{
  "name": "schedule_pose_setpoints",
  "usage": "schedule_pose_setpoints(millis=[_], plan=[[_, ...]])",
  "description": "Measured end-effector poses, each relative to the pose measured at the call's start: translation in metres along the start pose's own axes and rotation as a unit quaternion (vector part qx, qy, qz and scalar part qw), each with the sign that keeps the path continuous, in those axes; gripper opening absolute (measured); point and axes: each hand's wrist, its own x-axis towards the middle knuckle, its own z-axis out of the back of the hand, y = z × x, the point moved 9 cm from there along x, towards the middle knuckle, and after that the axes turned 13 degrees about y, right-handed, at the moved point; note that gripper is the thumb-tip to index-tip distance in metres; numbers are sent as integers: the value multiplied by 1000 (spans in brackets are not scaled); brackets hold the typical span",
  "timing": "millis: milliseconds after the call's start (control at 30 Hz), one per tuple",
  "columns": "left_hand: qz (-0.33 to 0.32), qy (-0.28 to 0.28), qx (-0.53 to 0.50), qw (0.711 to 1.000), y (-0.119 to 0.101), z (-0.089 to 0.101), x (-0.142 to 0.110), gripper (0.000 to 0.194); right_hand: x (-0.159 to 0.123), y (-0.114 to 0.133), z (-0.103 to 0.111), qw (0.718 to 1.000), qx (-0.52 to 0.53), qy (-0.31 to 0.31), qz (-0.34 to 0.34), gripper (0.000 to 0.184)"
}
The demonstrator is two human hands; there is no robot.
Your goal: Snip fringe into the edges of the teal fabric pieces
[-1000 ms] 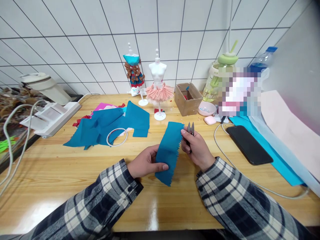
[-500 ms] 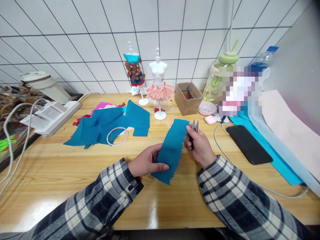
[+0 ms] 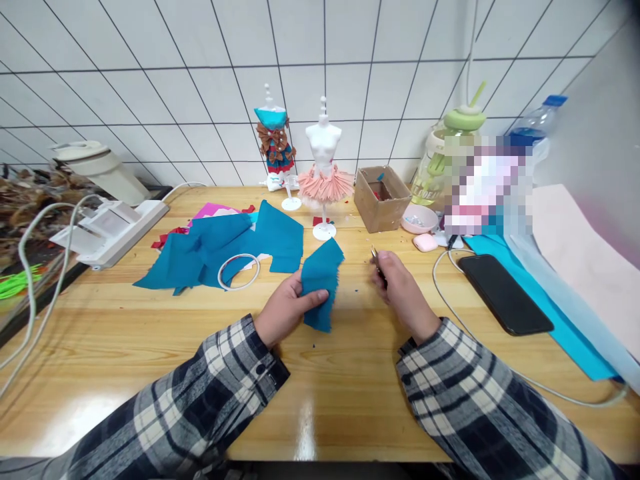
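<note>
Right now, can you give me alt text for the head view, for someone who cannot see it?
Over a wooden table, the left hand pinches a blue cloth strip while the right hand holds small snips just beside it. Behind lie more blue cloth, a white ring, two doll mannequins, a cardboard box and a phone.

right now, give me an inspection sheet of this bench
surface: glossy wooden table, tiny scraps by the hands
job's things: small teal fabric piece; metal thread snips
clutter: teal cloth pile, white ring, two doll mannequins, cardboard box, black phone
grippers: left hand pinches the fabric; right hand grips the snips
cables: white cable near the phone
surroundings: white tiled wall
</note>
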Motion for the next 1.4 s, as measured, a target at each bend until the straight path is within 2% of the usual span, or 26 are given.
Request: schedule_pose_setpoints(millis=[67, 167, 267, 633, 900, 1400], plan=[[-19, -31, 2, 999, -3, 11, 1, 43, -1, 0, -9, 996, -71, 46, -11, 49], [-11, -42, 43, 998, -3, 16, 3, 46, -4, -4, -33, 974, -170, 149, -28, 51], [13, -40, 111, 993, -3, 14, 3, 50, -7, -5, -46, 952, -240, 186, -26, 52], [37, -38, 195, 979, -5, 12, 4, 51, -8, 2, -50, 928, -319, 194, -2, 47], [33, -49, 196, 979, -6, 12, 3, 50, -8, 0, -46, 938, -299, 174, -6, 48], [41, -46, 219, 974, -7, 12, 3, 48, -7, -2, -52, 926, -319, 200, 6, 47]])
